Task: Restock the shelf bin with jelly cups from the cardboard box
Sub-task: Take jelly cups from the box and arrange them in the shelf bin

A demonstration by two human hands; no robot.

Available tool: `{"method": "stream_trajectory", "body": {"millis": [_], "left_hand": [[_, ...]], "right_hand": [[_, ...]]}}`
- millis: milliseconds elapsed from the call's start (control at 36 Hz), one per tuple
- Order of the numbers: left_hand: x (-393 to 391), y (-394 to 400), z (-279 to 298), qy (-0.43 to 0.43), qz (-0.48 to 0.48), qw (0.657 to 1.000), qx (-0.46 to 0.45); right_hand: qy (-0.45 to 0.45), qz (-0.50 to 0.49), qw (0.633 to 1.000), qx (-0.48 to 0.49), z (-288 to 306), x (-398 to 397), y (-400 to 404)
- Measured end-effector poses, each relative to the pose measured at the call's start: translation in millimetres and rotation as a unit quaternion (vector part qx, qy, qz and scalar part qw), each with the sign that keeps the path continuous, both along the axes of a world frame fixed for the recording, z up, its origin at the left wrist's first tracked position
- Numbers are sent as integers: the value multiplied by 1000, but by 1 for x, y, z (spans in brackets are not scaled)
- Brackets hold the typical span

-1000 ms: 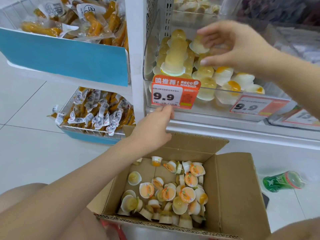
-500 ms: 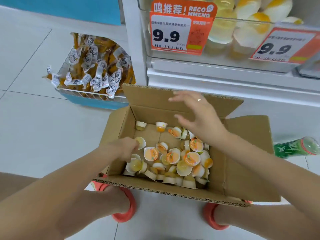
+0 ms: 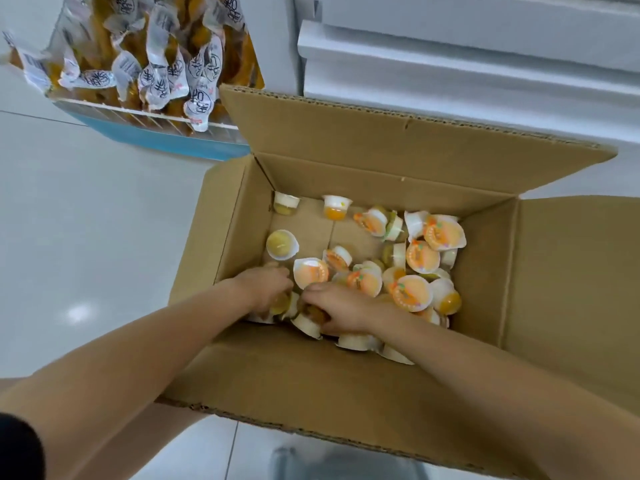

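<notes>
An open cardboard box (image 3: 388, 382) sits on the floor below me, its flaps spread. Several small jelly cups (image 3: 412, 292) with orange-printed lids lie loose on its bottom, mostly toward the near right. Both my hands are down inside the box at its near left corner. My left hand (image 3: 265, 289) curls its fingers round jelly cups there. My right hand (image 3: 337, 308) lies beside it, fingers curled over a jelly cup (image 3: 306, 323). The shelf bin is out of view above.
A wire basket (image 3: 152, 112) of wrapped yellow snacks with a blue front stands at the upper left on the pale floor. The white shelf base (image 3: 450, 74) runs along behind the box.
My right hand came down from the shelf bin into the box. My left hand went deeper into the near left corner. The view tilted down, losing the bin and price tags.
</notes>
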State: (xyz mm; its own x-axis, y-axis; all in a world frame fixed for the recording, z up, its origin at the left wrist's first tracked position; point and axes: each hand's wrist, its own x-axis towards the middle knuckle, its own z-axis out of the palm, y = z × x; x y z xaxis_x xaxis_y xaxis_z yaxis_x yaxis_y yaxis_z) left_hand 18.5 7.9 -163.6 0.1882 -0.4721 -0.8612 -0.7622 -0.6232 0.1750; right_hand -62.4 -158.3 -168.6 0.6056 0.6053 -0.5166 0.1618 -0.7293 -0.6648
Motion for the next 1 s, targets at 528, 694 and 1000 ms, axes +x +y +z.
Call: {"method": "stream_trajectory", "body": {"millis": [528, 694, 1000], "left_hand": [[40, -40, 228, 369, 569, 719, -152], [2, -53, 316, 504, 556, 589, -300], [-43, -89, 339, 529, 543, 480, -443]], "right_hand": [[57, -336, 918, 206, 202, 10, -102], [-113, -388, 867, 291, 309, -7, -111], [-198, -346, 868, 296, 349, -31, -109]]}}
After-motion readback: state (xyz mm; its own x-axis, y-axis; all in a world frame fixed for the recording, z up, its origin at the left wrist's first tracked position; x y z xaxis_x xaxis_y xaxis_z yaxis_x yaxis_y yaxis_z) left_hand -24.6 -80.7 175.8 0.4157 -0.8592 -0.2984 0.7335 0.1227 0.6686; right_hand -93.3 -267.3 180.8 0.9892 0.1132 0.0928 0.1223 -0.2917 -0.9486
